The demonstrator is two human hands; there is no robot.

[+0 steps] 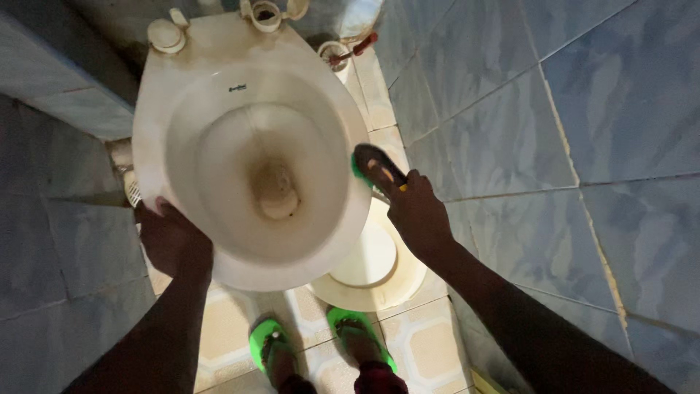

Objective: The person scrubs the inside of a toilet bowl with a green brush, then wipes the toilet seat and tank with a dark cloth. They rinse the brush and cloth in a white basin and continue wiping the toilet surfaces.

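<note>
On the far left is a grey tiled wall point(44, 241). Next comes the person's left hand point(171, 237). It rests on the left rim of the toilet bowl point(219, 160), with the fingers curled over the edge and pressed on it, as if to hold the bowl steady. The bowl is cream white, with brown stains deep inside near the hole. It has no seat on it. Below, on the pale floor tiles point(430, 350), stand two feet in green sandals point(270, 346). Further right, a round white lid point(379, 263) lies on the floor, partly under the bowl. Then comes the right hand point(415, 215). It is closed around the handle of a green scrub brush point(375, 168), and the brush head touches the right rim of the bowl. It looks like the scrubbing step, with the rim being cleaned now. A good next move would need the brush pushed firmly down along the inside wall to the stains, while the other hand holds the rim. At the back stands a small white cup with a red-handled tool point(350, 49). On the right is a blue tiled wall point(583, 109).
</note>
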